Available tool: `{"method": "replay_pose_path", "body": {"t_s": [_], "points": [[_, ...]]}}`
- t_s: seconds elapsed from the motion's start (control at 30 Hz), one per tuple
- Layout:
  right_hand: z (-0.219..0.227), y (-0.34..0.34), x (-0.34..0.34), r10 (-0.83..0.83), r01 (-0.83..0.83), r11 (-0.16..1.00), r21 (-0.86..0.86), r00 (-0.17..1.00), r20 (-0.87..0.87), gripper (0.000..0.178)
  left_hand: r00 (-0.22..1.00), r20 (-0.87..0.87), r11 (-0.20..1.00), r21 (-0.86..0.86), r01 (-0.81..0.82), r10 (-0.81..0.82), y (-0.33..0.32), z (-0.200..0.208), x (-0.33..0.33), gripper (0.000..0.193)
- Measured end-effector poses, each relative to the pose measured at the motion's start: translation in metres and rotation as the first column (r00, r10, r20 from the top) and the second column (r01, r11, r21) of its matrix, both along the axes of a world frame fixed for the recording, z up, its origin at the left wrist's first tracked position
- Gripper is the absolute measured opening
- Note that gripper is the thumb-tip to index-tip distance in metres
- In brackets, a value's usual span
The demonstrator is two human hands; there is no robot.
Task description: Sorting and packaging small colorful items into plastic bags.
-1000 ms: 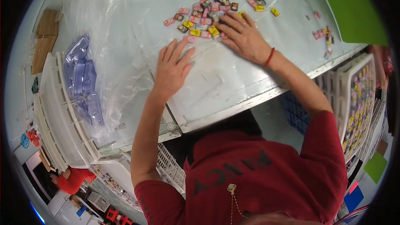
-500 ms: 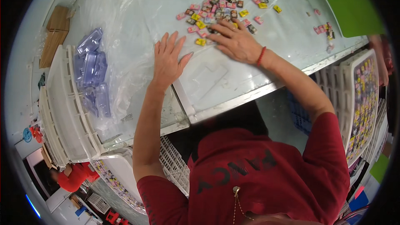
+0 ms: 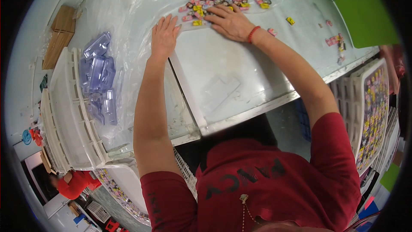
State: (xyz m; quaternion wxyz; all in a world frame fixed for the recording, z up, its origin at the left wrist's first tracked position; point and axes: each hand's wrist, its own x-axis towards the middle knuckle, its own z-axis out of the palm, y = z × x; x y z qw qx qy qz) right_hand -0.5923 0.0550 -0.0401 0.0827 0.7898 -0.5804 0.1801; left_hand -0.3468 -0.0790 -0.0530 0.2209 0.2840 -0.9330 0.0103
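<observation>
Right hand lies palm down, fingers spread wide, on the near edge of the heap of small coloured blocks: pink, yellow, dark ones, scattered in a band running left-right across the far part of the white table. Fingertips sit on the nearest pieces; nothing is pinched or lifted that I can see. Red band on that wrist.

Left hand is flat too, fingers straight and close together, pressing the table surface just left of the heap. It holds nothing. Nearest blocks are just beyond and to the right of its fingertips, not under them.

Key relation: the heap lies ahead of both hands, away from the body, with its long axis crosswise. Right hand is on it, left hand just beside its left end, so the right is the nearer one.

Around it:
- stray blocks well apart to the right, near the table edge, plus a lone yellow one
- clear plastic sheet draped over the left side of the table
- pile of clear bluish blister trays on the white crates at left
- brown cardboard pieces far left
- crate with sorted coloured pieces at right, below table level
</observation>
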Motion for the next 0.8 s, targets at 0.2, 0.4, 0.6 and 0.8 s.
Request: {"method": "replay_pose_path", "body": {"t_s": [0.2, 0.4, 0.6, 0.8], "points": [[0.002, 0.052, 0.010, 0.046, -0.051, 0.998, 0.042, 0.993, 0.110, 0.039, 0.972, -0.234, 0.991, 0.135, 0.019, 0.013, 0.048, 0.003, 0.020, 0.036], [0.021, 0.097, 0.013, 0.011, -0.091, 0.988, 0.129, 0.857, 0.516, 0.038, 0.936, -0.349, 0.977, 0.182, 0.112, -0.042, 0.122, 0.031, 0.018, 0.022], [0.030, 0.124, -0.016, -0.202, 0.195, 0.972, 0.131, 0.412, 0.888, 0.030, 0.929, -0.370, 0.905, 0.391, 0.168, -0.013, 0.156, 0.041, 0.003, 0.014], [0.031, 0.163, 0.013, -0.286, 0.278, 0.954, 0.114, 0.722, 0.630, 0.027, 0.975, -0.221, 0.823, 0.554, 0.126, -0.001, 0.183, 0.039, 0.005, 0.019]]}}
